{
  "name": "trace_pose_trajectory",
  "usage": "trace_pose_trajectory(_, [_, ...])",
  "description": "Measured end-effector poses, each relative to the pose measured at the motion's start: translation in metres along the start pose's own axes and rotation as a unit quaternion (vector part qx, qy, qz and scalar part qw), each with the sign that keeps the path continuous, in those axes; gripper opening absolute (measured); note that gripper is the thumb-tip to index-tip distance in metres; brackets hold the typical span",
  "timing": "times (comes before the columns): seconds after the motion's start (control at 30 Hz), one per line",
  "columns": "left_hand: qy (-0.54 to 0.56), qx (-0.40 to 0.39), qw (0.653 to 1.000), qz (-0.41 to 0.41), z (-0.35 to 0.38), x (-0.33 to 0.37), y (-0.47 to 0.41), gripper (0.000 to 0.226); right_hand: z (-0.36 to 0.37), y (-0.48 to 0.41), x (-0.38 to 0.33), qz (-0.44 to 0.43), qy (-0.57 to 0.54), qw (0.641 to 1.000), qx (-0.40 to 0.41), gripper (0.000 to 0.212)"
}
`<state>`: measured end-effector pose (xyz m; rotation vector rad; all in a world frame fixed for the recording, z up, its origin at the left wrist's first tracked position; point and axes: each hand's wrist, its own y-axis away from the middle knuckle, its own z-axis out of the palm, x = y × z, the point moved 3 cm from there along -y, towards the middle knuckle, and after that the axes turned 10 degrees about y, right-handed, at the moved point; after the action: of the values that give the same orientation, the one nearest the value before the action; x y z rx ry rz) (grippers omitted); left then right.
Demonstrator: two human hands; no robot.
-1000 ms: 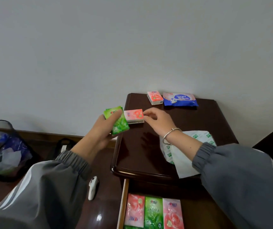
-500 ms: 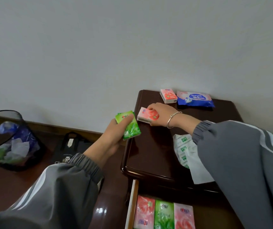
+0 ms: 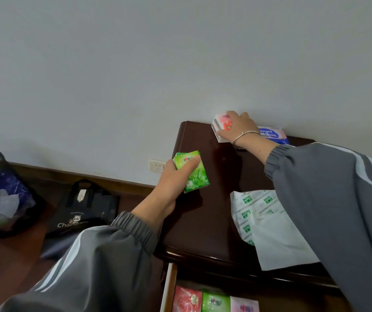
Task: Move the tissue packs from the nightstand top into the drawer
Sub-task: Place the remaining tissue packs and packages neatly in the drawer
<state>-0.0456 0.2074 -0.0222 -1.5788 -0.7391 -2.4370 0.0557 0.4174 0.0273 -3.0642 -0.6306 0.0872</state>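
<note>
My left hand (image 3: 173,183) grips a green tissue pack (image 3: 192,174) just above the left part of the dark nightstand top (image 3: 203,226). At the back edge by the wall, my right hand (image 3: 236,128) curls over pink tissue packs (image 3: 219,127), which look like two stacked. A blue pack (image 3: 275,135) lies right behind that wrist, partly hidden. Below, the open drawer (image 3: 168,289) holds a pink pack (image 3: 186,299), a green pack (image 3: 215,302) and another pink pack (image 3: 244,306) side by side.
A large white ROYO tissue pack (image 3: 268,224) lies on the right of the nightstand, partly under my right sleeve. On the floor to the left stand a black mesh bin (image 3: 0,194) and a black tote bag (image 3: 86,210). A wall socket (image 3: 156,165) sits low.
My right hand carried the pink pack from the nightstand's left side to the back, onto the other pink pack. The left hand kept the green pack and moved right.
</note>
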Motion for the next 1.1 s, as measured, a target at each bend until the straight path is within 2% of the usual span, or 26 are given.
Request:
trace_pose_trajectory(0.13, [-0.006,-0.024,1.0,-0.002,-0.003,-0.001,-0.003,0.051,0.012,-0.011,-0.007,-0.015,0.055,0.998,-0.006,0.06])
trace_pose_trajectory(0.27, [-0.009,-0.028,1.0,-0.006,-0.003,-0.003,-0.004,0.054,0.022,-0.014,-0.01,-0.008,-0.011,1.0,-0.008,0.061])
trace_pose_trajectory(0.4, [-0.011,-0.03,0.999,-0.007,-0.003,-0.002,-0.005,0.053,0.026,-0.01,-0.012,0.003,-0.025,0.999,0.021,0.058])
trace_pose_trajectory(0.47, [-0.009,-0.028,1.0,-0.003,-0.002,-0.002,-0.004,0.053,0.023,-0.003,-0.011,0.008,-0.081,0.996,0.048,0.056])
trace_pose_trajectory(0.63, [0.001,-0.01,1.0,0.008,-0.003,-0.002,-0.003,0.054,-0.005,0.036,-0.005,0.025,-0.266,0.953,0.145,0.056])
trace_pose_trajectory(0.77, [0.001,0.035,0.998,0.058,0.0,-0.005,0.004,0.045,-0.035,0.103,0.019,0.029,-0.45,0.876,0.172,0.053])
trace_pose_trajectory(0.83, [0.007,0.045,0.996,0.081,0.003,-0.006,0.013,0.051,-0.046,0.149,0.041,0.025,-0.509,0.845,0.163,0.052])
trace_pose_trajectory(0.9, [0.032,0.036,0.995,0.089,0.006,-0.008,0.027,0.055,-0.05,0.199,0.063,0.017,-0.532,0.835,0.141,0.052])
trace_pose_trajectory(1.0, [0.062,-0.011,0.995,0.082,0.017,-0.016,0.062,0.055,-0.045,0.274,0.096,0.017,-0.502,0.861,0.08,0.052])
trace_pose_trajectory(1.1, [0.062,-0.094,0.993,0.043,0.032,-0.032,0.112,0.057,-0.028,0.342,0.12,0.018,-0.46,0.888,-0.01,0.054])
